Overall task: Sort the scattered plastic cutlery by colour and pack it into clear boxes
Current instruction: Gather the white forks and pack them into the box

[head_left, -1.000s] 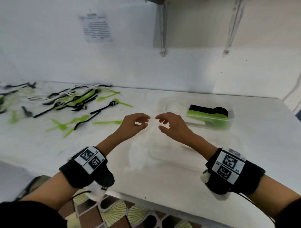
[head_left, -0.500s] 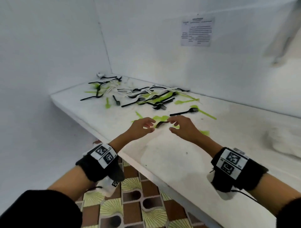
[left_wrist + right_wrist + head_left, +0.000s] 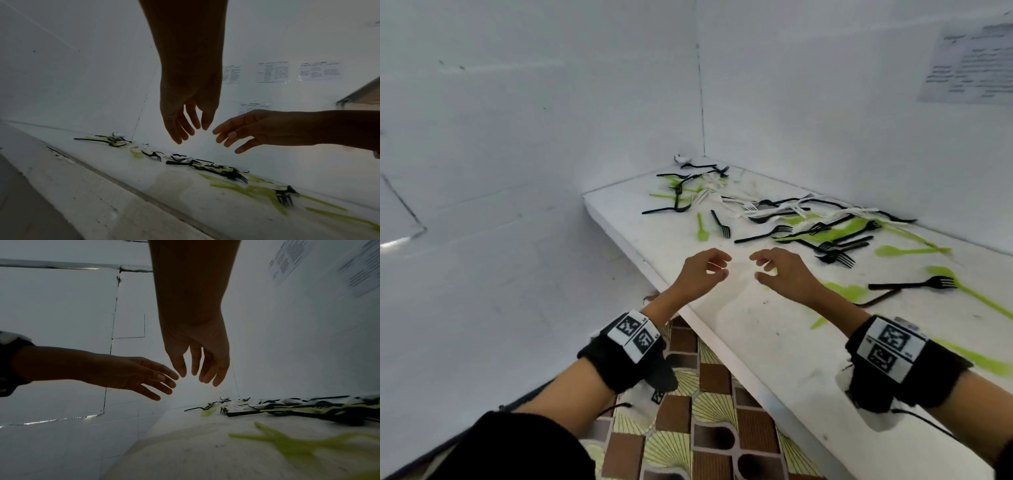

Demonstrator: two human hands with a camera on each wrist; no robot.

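white walls meet in a corner behind a white counter (image 3: 763, 346) that runs off to the right, with a patterned brown and yellow tiled floor (image 3: 688, 421) below its front edge. sheets of printed paper (image 3: 969, 65) hang on the right wall.

on the left, the left hand (image 3: 697, 274) hovers just above the counter's front edge, fingers loosely curled and holding nothing; the left wrist view shows its fingers (image 3: 180, 126) hanging relaxed and apart. a black band with square markers (image 3: 633, 335) wraps that wrist.

just to its right, close but apart, the right hand (image 3: 784, 274) hovers over the counter, also relaxed and empty, its fingers (image 3: 203, 368) loose in the right wrist view. a like band (image 3: 890, 349) sits on that wrist.

all the cutlery lies on the counter beyond and to the right of the hands, none of it touched. a small green spoon (image 3: 702, 229) and a short black fork (image 3: 720, 224) lie apart just past the left hand. further back, near the corner, black, white and green pieces (image 3: 688, 188) are tangled. to the right of that, a bigger heap of black forks (image 3: 832, 240), white forks (image 3: 774, 209) and green pieces (image 3: 835, 233) overlaps along the wall. beside the right hand lie a black fork (image 3: 914, 284) and blurred green spoons (image 3: 907, 251); more green pieces (image 3: 979, 359) lie near the right wrist.
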